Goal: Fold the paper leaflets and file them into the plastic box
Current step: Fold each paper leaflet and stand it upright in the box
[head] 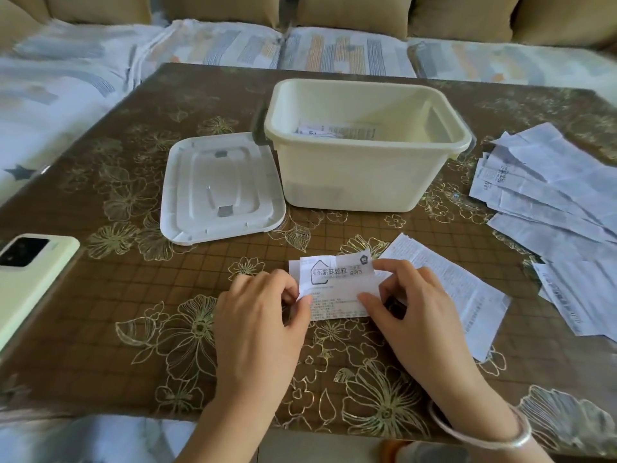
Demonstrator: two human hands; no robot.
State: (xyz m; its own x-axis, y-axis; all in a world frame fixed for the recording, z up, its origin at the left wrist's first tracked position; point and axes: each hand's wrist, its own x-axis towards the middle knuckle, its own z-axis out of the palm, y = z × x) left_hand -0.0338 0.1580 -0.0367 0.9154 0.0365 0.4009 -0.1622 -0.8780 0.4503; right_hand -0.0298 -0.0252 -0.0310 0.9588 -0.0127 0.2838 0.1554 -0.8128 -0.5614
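A small white leaflet (335, 285) with black print lies partly folded on the table in front of me. My left hand (263, 312) pinches its left edge between thumb and fingers. My right hand (410, 302) pinches its right edge. Behind it stands the cream plastic box (364, 182), open, with a few folded leaflets (334, 130) lying inside. Another unfolded leaflet (447, 285) lies flat just right of my right hand. A loose pile of unfolded leaflets (547, 202) spreads along the table's right side.
The box's white lid (217, 192) lies upside down to the left of the box. A pale green phone (30, 279) rests face down at the table's left edge. The brown flowered tablecloth (133, 312) covers the table; a sofa with patterned covers (217, 48) runs behind it.
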